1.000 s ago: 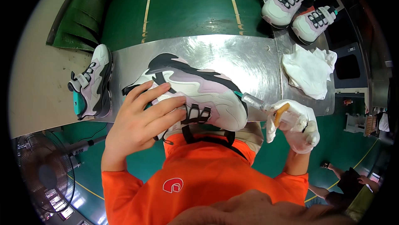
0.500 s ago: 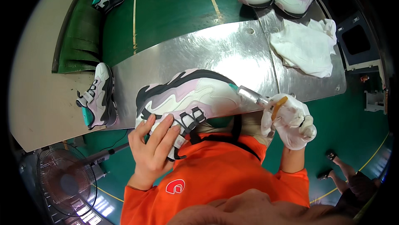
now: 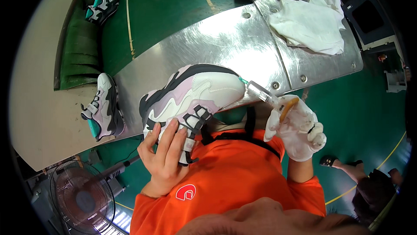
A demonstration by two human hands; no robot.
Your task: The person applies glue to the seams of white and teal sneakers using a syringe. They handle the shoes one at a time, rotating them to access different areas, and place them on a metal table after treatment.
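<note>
Our bare left hand [image 3: 165,161] clamps the white-and-lilac, black-soled sneaker [image 3: 187,100] at the six-o'clock edge of the shiny metal counter [image 3: 208,35]; our white-gloved right hand [image 3: 299,127] clasps a clear, teal-tipped syringe [image 3: 260,92] pointing toward ten o'clock. We should steady the toe [image 3: 230,89], guiding the tip [image 3: 243,80] lightly.

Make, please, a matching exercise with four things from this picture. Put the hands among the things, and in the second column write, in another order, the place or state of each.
Column one
1. Left hand
2. White cloth
3. Right hand
4. Fan

Column two
A. In a white glove, holding a clear syringe
B. At the lower left of the picture
C. Bare, on a shoe
D. Lying at the right end of the metal table

Right pairs: 1-C, 2-D, 3-A, 4-B
</note>
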